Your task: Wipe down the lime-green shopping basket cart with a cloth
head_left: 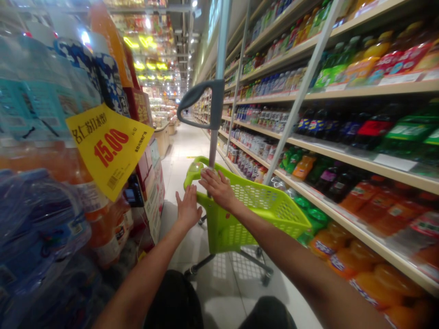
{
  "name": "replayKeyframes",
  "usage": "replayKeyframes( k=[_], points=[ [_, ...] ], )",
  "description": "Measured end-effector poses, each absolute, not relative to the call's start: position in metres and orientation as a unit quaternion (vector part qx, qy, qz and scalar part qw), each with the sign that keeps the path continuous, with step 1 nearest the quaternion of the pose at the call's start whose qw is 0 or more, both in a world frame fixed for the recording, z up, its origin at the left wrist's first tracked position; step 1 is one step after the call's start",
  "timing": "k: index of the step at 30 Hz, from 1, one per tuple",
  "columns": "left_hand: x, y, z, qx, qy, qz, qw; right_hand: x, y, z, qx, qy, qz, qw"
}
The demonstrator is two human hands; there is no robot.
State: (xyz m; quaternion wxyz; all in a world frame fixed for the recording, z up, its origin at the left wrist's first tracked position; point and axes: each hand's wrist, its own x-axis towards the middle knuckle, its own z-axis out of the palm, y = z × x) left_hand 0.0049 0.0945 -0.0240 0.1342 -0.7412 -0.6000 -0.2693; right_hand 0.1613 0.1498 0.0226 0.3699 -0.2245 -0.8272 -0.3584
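Note:
A lime-green wheeled shopping cart [226, 233] with perforated sides stands in front of me. From its near end rises a grey metal pole [222, 45] carrying a dark grey loop handle [215, 105]. My left hand [188, 208] is at the cart's near left corner, fingers stretched upward along the rim, holding nothing. My right hand [218, 188] lies with fingers extended and close together by the base of the pole, over the rim. Whether the fingertips press on the rim or the pole is hard to tell. I see no goods in the visible part of the basket.
Tall shelves [360, 91] of bottled and canned drinks line the right side. Stacked water packs [37, 214] and orange drinks crowd the left, with a yellow price sign [111, 148] sticking out. A tiled aisle [180, 151] runs ahead between them.

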Motion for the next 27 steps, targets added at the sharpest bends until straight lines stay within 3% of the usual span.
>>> replayKeyframes(
  k=[7,18,27],
  points=[
    [0.003,0.095,-0.023,-0.747,-0.598,-0.255,0.140,0.149,0.162,0.064,-0.268,-0.800,-0.335,0.420],
    [0.004,0.099,-0.024,-0.749,-0.598,-0.251,0.139,0.162,0.147,0.000,-0.247,-0.852,-0.324,0.330],
    [0.006,0.105,-0.024,-0.753,-0.599,-0.232,0.138,0.154,0.163,0.072,-0.285,-0.809,-0.310,0.410]
  ],
)
